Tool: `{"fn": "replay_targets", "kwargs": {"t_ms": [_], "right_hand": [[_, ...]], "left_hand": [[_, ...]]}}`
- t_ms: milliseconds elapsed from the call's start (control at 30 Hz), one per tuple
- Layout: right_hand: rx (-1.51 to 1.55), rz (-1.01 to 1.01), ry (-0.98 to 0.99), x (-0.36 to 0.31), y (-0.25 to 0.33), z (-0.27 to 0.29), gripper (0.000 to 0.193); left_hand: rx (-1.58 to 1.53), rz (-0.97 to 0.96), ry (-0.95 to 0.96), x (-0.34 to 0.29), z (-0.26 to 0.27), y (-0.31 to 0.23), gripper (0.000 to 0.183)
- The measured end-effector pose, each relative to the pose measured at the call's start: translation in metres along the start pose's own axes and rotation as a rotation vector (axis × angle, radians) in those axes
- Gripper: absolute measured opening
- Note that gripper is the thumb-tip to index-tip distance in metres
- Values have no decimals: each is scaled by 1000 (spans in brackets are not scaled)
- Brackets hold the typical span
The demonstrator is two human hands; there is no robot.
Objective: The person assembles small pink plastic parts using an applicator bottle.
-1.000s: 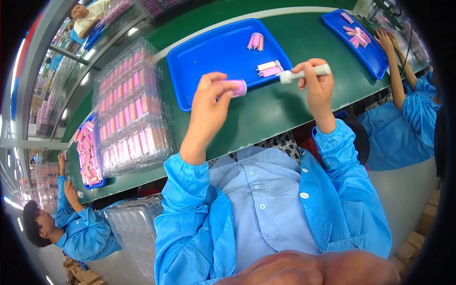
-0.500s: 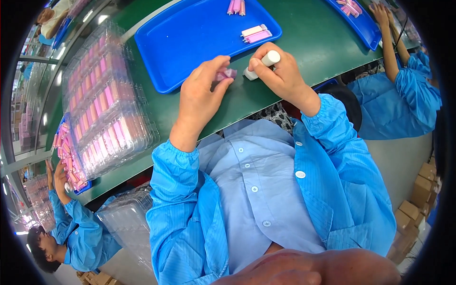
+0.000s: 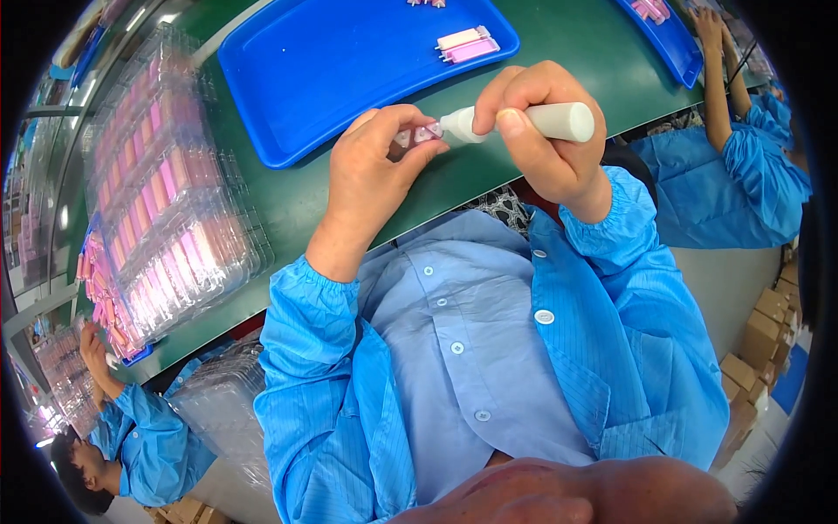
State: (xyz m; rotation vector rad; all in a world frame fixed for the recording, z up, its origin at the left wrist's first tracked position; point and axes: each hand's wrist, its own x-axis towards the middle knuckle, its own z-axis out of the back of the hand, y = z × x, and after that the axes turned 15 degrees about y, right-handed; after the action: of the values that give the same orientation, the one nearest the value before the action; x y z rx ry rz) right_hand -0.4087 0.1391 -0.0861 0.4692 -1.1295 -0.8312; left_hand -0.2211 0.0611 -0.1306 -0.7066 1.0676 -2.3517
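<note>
My left hand [image 3: 365,175] pinches a small pink-and-white plastic piece [image 3: 426,134] between thumb and fingers, just off the near edge of the blue tray [image 3: 288,96]. Part of the piece is hidden by the fingers. Wrapped round a white squeeze bottle [image 3: 563,120], my right hand [image 3: 546,144] tilts it nearly level, with its narrow nozzle pointing left. The nozzle tip is at the piece's right end; whether they touch I cannot tell. In the tray, a cream and a pink tube-like part [image 3: 470,45] lie side by side, with more pink parts [image 3: 426,3] at the far edge.
Clear plastic trays [image 3: 157,192] packed with pink and peach parts are stacked on the green table [image 3: 301,196] at left. Beyond them lies a heap of pink parts [image 3: 109,301]. Co-workers in blue sit on both sides; another blue tray [image 3: 668,44] stands at far right.
The white bottle has gone from upright near the table to tipped sideways, its nozzle brought to the pink piece. My right hand has shifted right; the left still holds the piece.
</note>
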Motion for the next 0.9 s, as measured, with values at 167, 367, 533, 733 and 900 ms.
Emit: {"fn": "replay_targets", "kwargs": {"t_ms": [167, 367, 533, 733, 900], "right_hand": [[-38, -43, 17, 1, -8, -4, 9], [-104, -48, 84, 12, -5, -12, 13], [-103, -85, 78, 6, -4, -8, 11], [7, -43, -61, -5, 18, -7, 8], [-42, -57, -25, -3, 10, -22, 10]], "left_hand": [[33, -34, -10, 1, -1, 1, 32], [-35, 10, -1, -7, 2, -2, 32], [-52, 94, -3, -23, -7, 0, 33], [76, 72, -135, -27, -17, -2, 30], [101, -4, -154, -25, -19, 3, 30]]}}
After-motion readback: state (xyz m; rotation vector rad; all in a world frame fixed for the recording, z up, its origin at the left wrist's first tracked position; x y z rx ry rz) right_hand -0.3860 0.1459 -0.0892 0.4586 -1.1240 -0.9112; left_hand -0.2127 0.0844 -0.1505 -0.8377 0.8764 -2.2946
